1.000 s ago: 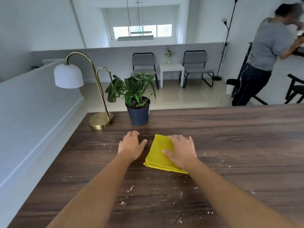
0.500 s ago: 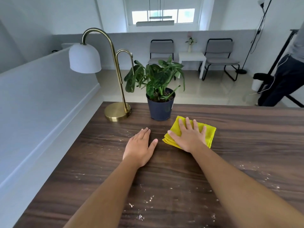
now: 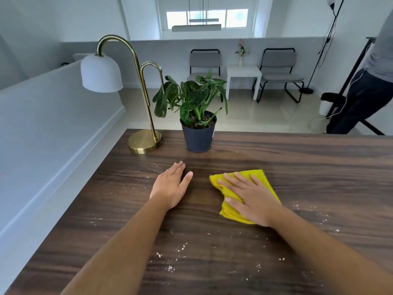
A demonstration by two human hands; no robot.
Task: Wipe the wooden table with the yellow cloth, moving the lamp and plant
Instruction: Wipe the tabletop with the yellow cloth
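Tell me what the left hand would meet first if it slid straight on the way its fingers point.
Probably the plant's dark pot: the left hand lies flat, fingers aimed up and slightly right across bare table. Depth is unclear; the line may graze its left side.

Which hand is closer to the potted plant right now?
Left. The left hand lies flat just in front of the potted plant; the right hand presses the yellow cloth farther right.

Wooden table point(image 3: 297, 167): dark grained veneer, matt, dusted with pale crumbs. Yellow cloth point(image 3: 261, 177): soft napped fabric, folded. Lamp point(image 3: 143, 141): brushed brass-coloured metal, satin sheen; shade matt white. Plant pot point(image 3: 198, 138): smooth dark plastic.
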